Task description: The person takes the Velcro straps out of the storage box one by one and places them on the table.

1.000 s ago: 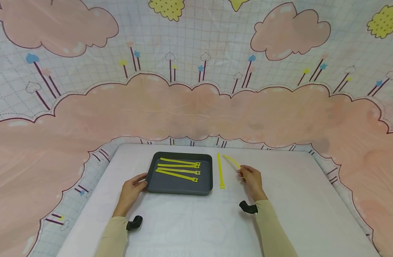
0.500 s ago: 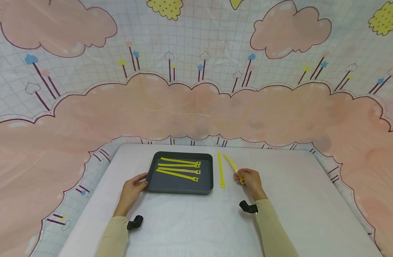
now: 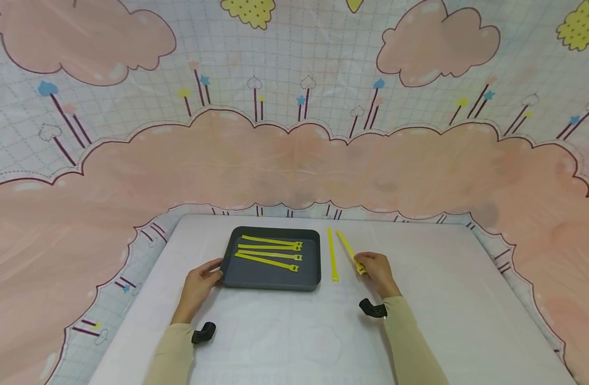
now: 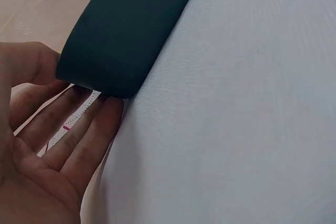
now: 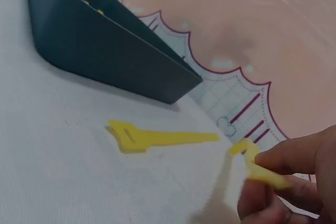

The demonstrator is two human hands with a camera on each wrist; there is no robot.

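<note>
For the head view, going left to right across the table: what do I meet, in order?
Left hand, gray tray bearing four yellow straps, loose yellow strap, yellow strap pinched by the right hand, right hand.

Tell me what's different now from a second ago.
The yellow strap in the right hand has straightened and turned closer to the line of the loose strap; its slotted end now shows by the fingers. Nothing was let go. Unchanged: the left hand at the tray, the four straps inside, and the loose strap beside it.
</note>
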